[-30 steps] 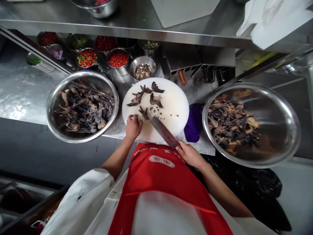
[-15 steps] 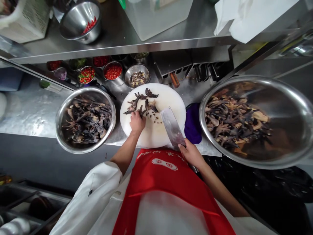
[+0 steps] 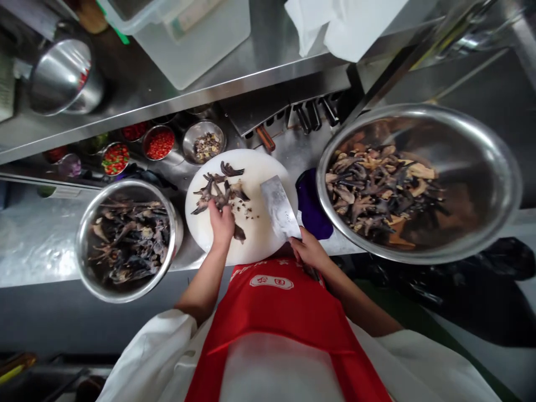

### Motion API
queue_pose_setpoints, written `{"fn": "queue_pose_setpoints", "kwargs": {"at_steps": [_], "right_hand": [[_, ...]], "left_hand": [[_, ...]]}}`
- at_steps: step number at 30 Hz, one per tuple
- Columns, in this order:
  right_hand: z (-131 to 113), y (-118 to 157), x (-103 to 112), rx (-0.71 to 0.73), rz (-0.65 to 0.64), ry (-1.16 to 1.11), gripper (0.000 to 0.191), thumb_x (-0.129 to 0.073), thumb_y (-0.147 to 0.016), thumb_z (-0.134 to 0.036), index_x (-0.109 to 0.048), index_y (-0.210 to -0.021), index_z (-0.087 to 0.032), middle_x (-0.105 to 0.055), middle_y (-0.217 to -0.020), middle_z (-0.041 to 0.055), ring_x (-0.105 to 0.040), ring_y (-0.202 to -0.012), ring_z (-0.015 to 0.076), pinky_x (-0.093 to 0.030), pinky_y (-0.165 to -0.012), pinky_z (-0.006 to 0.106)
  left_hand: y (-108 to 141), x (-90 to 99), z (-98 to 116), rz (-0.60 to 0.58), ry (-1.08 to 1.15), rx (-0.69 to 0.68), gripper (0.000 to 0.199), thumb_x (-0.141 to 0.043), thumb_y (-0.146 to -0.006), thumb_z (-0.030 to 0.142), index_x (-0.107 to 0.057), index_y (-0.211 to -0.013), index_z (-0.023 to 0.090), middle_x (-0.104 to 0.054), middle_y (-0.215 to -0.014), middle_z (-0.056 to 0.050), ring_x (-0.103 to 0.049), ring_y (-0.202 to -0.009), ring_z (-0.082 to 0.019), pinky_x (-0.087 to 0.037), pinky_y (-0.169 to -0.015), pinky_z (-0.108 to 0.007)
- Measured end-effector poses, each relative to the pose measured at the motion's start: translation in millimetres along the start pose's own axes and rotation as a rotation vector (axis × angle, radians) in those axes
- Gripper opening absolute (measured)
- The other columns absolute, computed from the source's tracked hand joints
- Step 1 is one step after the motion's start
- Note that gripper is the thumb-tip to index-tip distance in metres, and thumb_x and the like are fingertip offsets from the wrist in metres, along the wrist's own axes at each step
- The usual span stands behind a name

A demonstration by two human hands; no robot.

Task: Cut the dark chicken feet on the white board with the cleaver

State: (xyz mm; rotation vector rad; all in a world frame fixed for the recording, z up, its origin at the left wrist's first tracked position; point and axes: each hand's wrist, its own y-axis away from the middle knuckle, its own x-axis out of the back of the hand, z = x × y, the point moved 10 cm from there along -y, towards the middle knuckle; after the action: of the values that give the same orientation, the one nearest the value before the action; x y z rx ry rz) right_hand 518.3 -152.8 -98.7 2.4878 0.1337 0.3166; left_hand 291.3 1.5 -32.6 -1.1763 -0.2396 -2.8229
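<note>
On a round white cutting board (image 3: 263,245) lie several dark chicken feet (image 3: 205,195) and small dark scraps (image 3: 247,210). My left hand (image 3: 221,224) is closed on a dark chicken foot (image 3: 221,196) at the board's left side; part of a foot (image 3: 239,233) shows just right of its wrist. My right hand (image 3: 309,248) grips the handle of a cleaver (image 3: 280,207), whose broad blade lies over the board's right side. A metal bowl of dark feet (image 3: 132,240) stands on the left, and a larger bowl (image 3: 481,184) with cut feet (image 3: 377,190) on the right.
Behind the board are small containers of red chillies (image 3: 159,144) and chopped bits (image 3: 206,146), plus a knife rack (image 3: 255,106). A purple cloth (image 3: 312,209) lies between board and large bowl. A steel shelf (image 3: 167,109) overhangs the back, carrying a plastic tub (image 3: 196,50).
The camera view has shifted and turned. My left hand has lifted a foot among the others, and a piece now shows beside its wrist. The cleaver stays in my right hand.
</note>
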Motion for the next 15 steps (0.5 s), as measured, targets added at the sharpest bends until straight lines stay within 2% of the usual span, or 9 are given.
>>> {"fn": "queue_pose_setpoints", "kwargs": {"at_steps": [2, 4, 6, 7, 8, 9, 11, 13, 15], "right_hand": [[-1.0, -0.7, -2.8, 0.005, -0.016, -0.097, 0.019, -0.044, -0.086, -0.035, -0.044, -0.1, -0.022, -0.048, -0.047, -0.0096, -0.049, -0.038, 0.0138, -0.039, -0.042, 0.024], [-0.9, 0.0, -1.0, 0.006, 0.01, -0.165, 0.019, -0.045, -0.086, -0.037, -0.043, -0.098, -0.023, -0.048, -0.049, -0.0099, -0.047, -0.037, 0.0131, -0.038, -0.039, 0.023], [0.3, 1.3, 1.3, 0.009, 0.034, -0.215, 0.019, -0.047, -0.085, -0.039, -0.041, -0.095, -0.024, -0.048, -0.05, -0.0098, -0.047, -0.036, 0.0128, -0.037, -0.038, 0.023], [1.0, 1.7, 2.3, 0.012, 0.04, -0.231, 0.019, -0.048, -0.085, -0.04, -0.041, -0.094, -0.024, -0.048, -0.051, -0.0096, -0.047, -0.036, 0.0127, -0.038, -0.037, 0.024], [1.6, 1.9, 3.4, 0.015, 0.042, -0.245, 0.02, -0.049, -0.084, -0.04, -0.041, -0.094, -0.025, -0.048, -0.052, -0.0093, -0.047, -0.036, 0.0128, -0.038, -0.037, 0.024], [1.8, 1.3, 4.7, 0.016, 0.044, -0.256, 0.019, -0.049, -0.084, -0.04, -0.041, -0.094, -0.025, -0.049, -0.052, -0.009, -0.047, -0.037, 0.0127, -0.038, -0.037, 0.024], [-0.4, -2.8, 7.2, 0.015, 0.036, -0.266, 0.018, -0.048, -0.084, -0.04, -0.042, -0.093, -0.025, -0.049, -0.054, -0.0086, -0.048, -0.037, 0.0125, -0.038, -0.037, 0.024], [-10.0, -13.5, 9.2, 0.027, 0.013, -0.239, 0.015, -0.046, -0.085, -0.039, -0.042, -0.089, -0.025, -0.05, -0.054, -0.0083, -0.049, -0.038, 0.0121, -0.039, -0.038, 0.024], [-28.6, -32.4, 11.3, 0.072, -0.007, -0.161, 0.013, -0.045, -0.086, -0.036, -0.042, -0.085, -0.023, -0.051, -0.053, -0.008, -0.051, -0.04, 0.0112, -0.041, -0.042, 0.022]], "left_hand": [[8.9, -36.7, 59.5, -0.11, 0.203, -0.034, 0.026, -0.034, -0.094, 0.029, -0.038, -0.119, 0.022, -0.057, -0.075, 0.001, -0.055, -0.056, -0.012, -0.048, -0.055, -0.025], [18.1, -77.2, 129.1, -0.269, 0.302, -0.183, 0.028, -0.036, -0.095, 0.035, -0.04, -0.121, 0.024, -0.058, -0.077, 0.0, -0.058, -0.063, -0.012, -0.051, -0.061, -0.027], [20.0, -96.8, 183.0, -0.323, 0.289, -0.413, 0.034, -0.044, -0.093, 0.041, -0.044, -0.122, 0.024, -0.061, -0.095, -0.004, -0.062, -0.084, -0.016, -0.052, -0.077, -0.031], [15.9, -98.5, 194.9, -0.316, 0.238, -0.5, 0.036, -0.05, -0.091, 0.043, -0.047, -0.121, 0.023, -0.06, -0.104, -0.007, -0.061, -0.096, -0.018, -0.051, -0.085, -0.034], [7.4, -95.2, 195.1, -0.289, 0.16, -0.545, 0.038, -0.055, -0.088, 0.043, -0.05, -0.12, 0.022, -0.058, -0.11, -0.009, -0.057, -0.105, -0.021, -0.048, -0.093, -0.037], [-5.6, -87.3, 184.2, -0.247, 0.063, -0.537, 0.039, -0.059, -0.086, 0.041, -0.053, -0.118, 0.02, -0.056, -0.114, -0.011, -0.054, -0.112, -0.024, -0.045, -0.098, -0.04], [-39.4, -60.8, 135.8, -0.143, -0.159, -0.368, 0.043, -0.065, -0.082, 0.038, -0.055, -0.118, 0.017, -0.052, -0.118, -0.014, -0.048, -0.118, -0.028, -0.04, -0.103, -0.045], [-66.9, -31.4, 79.0, -0.07, -0.335, -0.157, 0.058, -0.07, -0.077, 0.04, -0.051, -0.127, 0.016, -0.047, -0.125, -0.017, -0.044, -0.121, -0.033, -0.04, -0.102, -0.05], [-81.2, -17.5, 40.2, -0.066, -0.438, -0.056, 0.073, -0.07, -0.075, 0.046, -0.042, -0.137, 0.018, -0.04, -0.135, -0.019, -0.044, -0.12, -0.036, -0.041, -0.098, -0.055]]}}
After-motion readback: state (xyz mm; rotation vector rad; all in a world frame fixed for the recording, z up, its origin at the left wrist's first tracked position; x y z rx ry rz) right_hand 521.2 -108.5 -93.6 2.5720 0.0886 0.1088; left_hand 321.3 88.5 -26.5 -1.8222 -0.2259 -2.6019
